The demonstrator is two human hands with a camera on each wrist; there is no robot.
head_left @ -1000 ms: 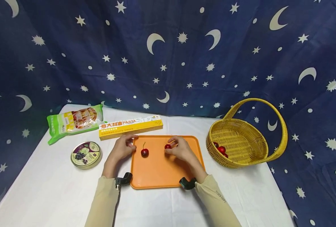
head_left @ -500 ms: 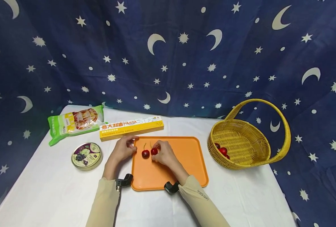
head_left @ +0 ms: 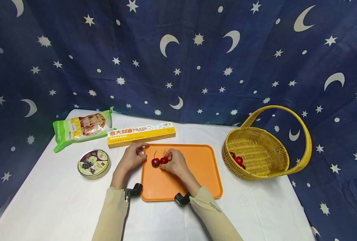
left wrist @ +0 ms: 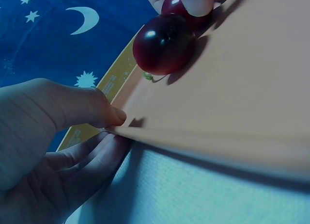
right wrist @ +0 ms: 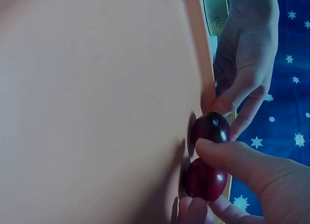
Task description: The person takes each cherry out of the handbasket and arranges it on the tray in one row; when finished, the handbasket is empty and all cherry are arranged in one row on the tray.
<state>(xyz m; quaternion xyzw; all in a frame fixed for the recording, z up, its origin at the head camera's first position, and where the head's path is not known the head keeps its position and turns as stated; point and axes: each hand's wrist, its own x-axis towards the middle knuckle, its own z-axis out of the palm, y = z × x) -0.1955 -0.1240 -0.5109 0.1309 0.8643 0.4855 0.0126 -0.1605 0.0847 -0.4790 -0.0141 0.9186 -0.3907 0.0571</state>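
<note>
An orange tray [head_left: 190, 187] lies on the white tablecloth. My left hand [head_left: 132, 157] pinches its left rim near the far corner, with the thumb [left wrist: 109, 112] above the edge and the fingers below. On the tray sits a dark red cherry [head_left: 155, 162], its stem pointing away from me. Close against its right side is a second cherry [right wrist: 206, 180], which my right hand [head_left: 176, 163] pinches between thumb and fingers. In the left wrist view, the first cherry [left wrist: 164, 44] partly hides the second.
A yellow wicker basket [head_left: 256, 157] with a tall handle stands right of the tray, holding several red cherries [head_left: 239, 160]. Behind the tray is a pasta box [head_left: 141, 134]. A round tin [head_left: 94, 164] and a green food packet [head_left: 83, 129] lie to the left.
My right hand has carried its cherry leftward across the tray until it is beside the other one. My left hand stays at the tray's rim.
</note>
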